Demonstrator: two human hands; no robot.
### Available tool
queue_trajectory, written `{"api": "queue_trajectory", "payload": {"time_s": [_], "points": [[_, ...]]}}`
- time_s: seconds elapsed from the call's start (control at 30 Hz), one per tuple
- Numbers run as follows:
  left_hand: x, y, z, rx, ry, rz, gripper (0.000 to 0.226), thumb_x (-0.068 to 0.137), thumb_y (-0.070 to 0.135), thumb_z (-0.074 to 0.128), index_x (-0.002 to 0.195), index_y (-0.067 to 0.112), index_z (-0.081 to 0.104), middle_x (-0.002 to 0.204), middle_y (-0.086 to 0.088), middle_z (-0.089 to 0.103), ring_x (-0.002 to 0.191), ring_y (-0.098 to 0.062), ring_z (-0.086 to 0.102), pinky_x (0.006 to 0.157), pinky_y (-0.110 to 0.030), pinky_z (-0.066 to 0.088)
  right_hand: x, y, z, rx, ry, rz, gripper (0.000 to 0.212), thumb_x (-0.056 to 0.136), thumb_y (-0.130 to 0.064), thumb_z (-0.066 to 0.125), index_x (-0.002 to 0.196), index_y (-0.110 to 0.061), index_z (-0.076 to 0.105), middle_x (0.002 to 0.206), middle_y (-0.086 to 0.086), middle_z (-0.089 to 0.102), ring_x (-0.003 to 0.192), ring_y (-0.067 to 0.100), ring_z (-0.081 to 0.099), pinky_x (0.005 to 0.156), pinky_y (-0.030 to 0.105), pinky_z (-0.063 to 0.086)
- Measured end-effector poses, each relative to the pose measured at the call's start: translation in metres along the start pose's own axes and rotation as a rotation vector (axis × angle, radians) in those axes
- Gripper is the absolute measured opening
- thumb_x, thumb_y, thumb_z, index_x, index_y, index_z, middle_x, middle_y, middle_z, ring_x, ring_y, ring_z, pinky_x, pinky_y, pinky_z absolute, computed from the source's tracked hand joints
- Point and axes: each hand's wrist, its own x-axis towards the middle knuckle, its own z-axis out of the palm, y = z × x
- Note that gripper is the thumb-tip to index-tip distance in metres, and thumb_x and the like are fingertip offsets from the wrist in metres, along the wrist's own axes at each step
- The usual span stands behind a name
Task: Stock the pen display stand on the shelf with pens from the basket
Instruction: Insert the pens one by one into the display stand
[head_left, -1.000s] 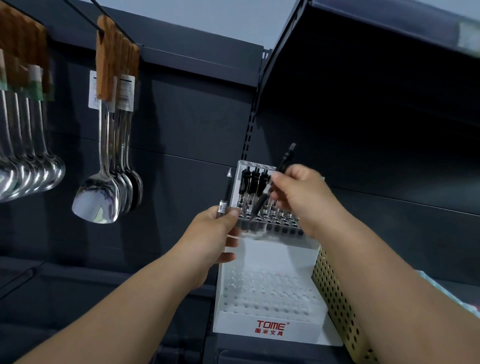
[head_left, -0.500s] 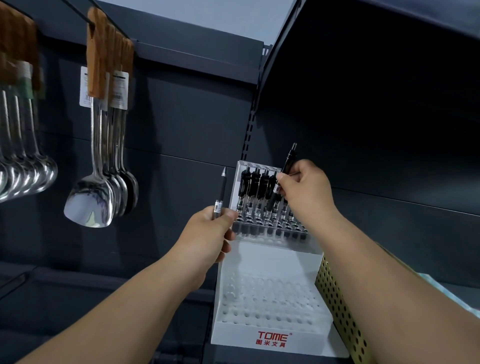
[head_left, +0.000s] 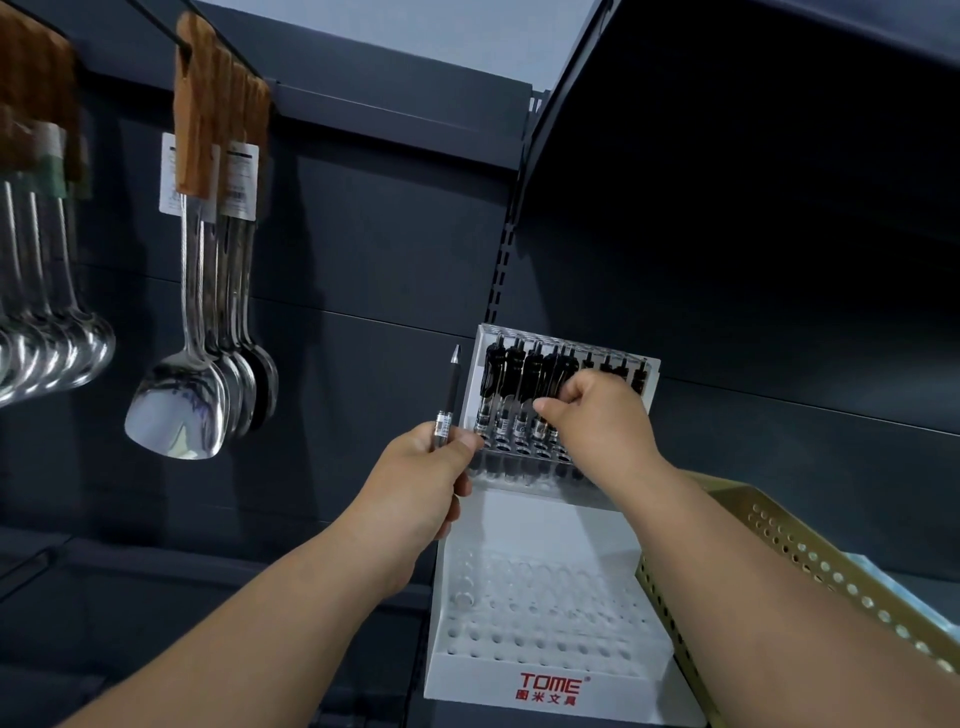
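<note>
My right hand (head_left: 597, 421) covered the middle of the row of pens (head_left: 524, 384) in the back tier. Its fingers were curled against them, thumb tip on one barrel, and I could not tell whether it was pinching a pen or only touching. The pens to the right of the knuckles showed only their black tops.

The gold perforated basket (head_left: 779, 561) at the lower right was cut off by the frame edge and crossed by my right forearm, so its inside was hidden.

My left hand (head_left: 421, 483), just left of centre, pinched a single pen (head_left: 449, 395) upright between thumb and curled fingers. It had a silver tip on top, a black grip and a clear labelled barrel, and its lower end was lost inside the fist.

The pen display stand (head_left: 540, 525) stood at lower centre on the dark shelf (head_left: 156, 597), touching the basket's side. It was white and stepped, with rows of holes in its lower tier and red TOME lettering on the front.

Steel serving spatulas (head_left: 176, 410) with wooden handles hung at the upper left, and the ladles (head_left: 47, 358) beside them were cropped.
</note>
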Motion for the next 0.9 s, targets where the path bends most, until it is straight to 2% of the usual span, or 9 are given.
{"api": "queue_trajectory", "payload": {"time_s": [0.1,0.33,0.4,0.47,0.57,0.67,0.73,0.8,0.9], "points": [[-0.002,0.002,0.002,-0.008,-0.002,-0.002,0.017,0.098,0.024,0.051,0.103,0.013,0.063,0.057,0.003,0.045,0.047,-0.01,0.037,0.041,-0.021,0.032,-0.004,0.002,0.002,-0.037,-0.029,0.023,0.033,0.092,-0.032,0.064,0.068,-0.016,0.049,0.054,-0.002,0.047,0.048,0.014,0.042,0.05,0.025,0.032],[-0.008,0.009,0.006,0.026,-0.004,0.025,0.02,0.097,0.025,0.051,0.101,0.009,0.062,0.055,0.003,0.037,0.049,-0.011,0.03,0.041,-0.021,0.027,-0.012,-0.007,-0.013,-0.061,0.006,0.007,0.029,0.089,-0.04,0.066,0.075,-0.016,0.056,0.065,-0.003,0.058,0.061,0.015,0.054,0.057,0.028,0.04],[-0.01,0.012,0.008,0.052,-0.014,0.036,0.02,0.098,0.026,0.05,0.098,0.009,0.061,0.057,0.002,0.035,0.049,-0.012,0.029,0.044,-0.023,0.026,-0.019,-0.014,-0.021,0.025,0.039,-0.03,0.026,0.091,-0.036,0.063,0.079,-0.015,0.059,0.067,-0.003,0.058,0.06,0.015,0.052,0.058,0.03,0.043],[-0.012,0.013,0.01,0.069,-0.034,0.038,0.02,0.098,0.027,0.05,0.095,0.011,0.061,0.059,0.001,0.033,0.049,-0.012,0.026,0.044,-0.024,0.024,-0.031,-0.024,-0.027,0.208,-0.017,-0.04,0.018,0.093,-0.029,0.062,0.081,-0.015,0.061,0.066,-0.001,0.057,0.057,0.013,0.049,0.057,0.03,0.044],[-0.017,0.015,0.014,0.074,-0.072,0.022,0.018,0.097,0.028,0.05,0.087,0.015,0.057,0.058,0.001,0.031,0.047,-0.012,0.025,0.04,-0.023,0.023,-0.053,-0.033,-0.029,0.187,-0.018,-0.233,0.009,0.093,-0.02,0.06,0.085,-0.022,0.06,0.066,-0.006,0.056,0.054,0.007,0.049,0.056,0.025,0.045],[-0.021,0.018,0.019,0.069,-0.09,0.009,0.02,0.096,0.021,0.051,0.077,0.016,0.051,0.057,0.001,0.031,0.044,-0.011,0.024,0.038,-0.021,0.021,-0.067,-0.036,-0.028,0.153,0.013,-0.369,0.008,0.094,-0.018,0.059,0.096,-0.025,0.057,0.073,-0.009,0.057,0.064,0.004,0.053,0.058,0.017,0.043],[-0.024,0.021,0.02,0.091,-0.083,-0.006,0.019,0.091,0.013,0.049,0.073,0.017,0.045,0.061,-0.001,0.029,0.047,-0.013,0.024,0.04,-0.022,0.021,-0.07,-0.035,-0.029,0.116,0.018,-0.407,0.015,0.095,-0.015,0.056,0.107,-0.025,0.057,0.083,-0.013,0.057,0.067,0.001,0.052,0.065,0.018,0.042],[-0.026,0.024,0.021,0.14,-0.082,-0.008,0.016,0.085,0.009,0.046,0.073,0.016,0.039,0.065,-0.003,0.03,0.052,-0.015,0.024,0.042,-0.024,0.021,-0.073,-0.033,-0.027,-0.08,0.025,-0.548,0.032,0.093,-0.008,0.054,0.121,-0.024,0.059,0.097,-0.009,0.054,0.077,0.005,0.052,0.069,0.024,0.045],[-0.033,0.03,0.024,0.214,-0.096,0.012,0.013,0.083,0.004,0.043,0.076,0.014,0.039,0.062,-0.002,0.033,0.053,-0.014,0.027,0.043,-0.024,0.023,-0.072,-0.024,-0.024,-0.331,0.061,-0.757,0.045,0.077,0.004,0.067,0.117,-0.018,0.065,0.092,-0.002,0.048,0.074,0.013,0.047,0.055,0.031,0.047]]}}
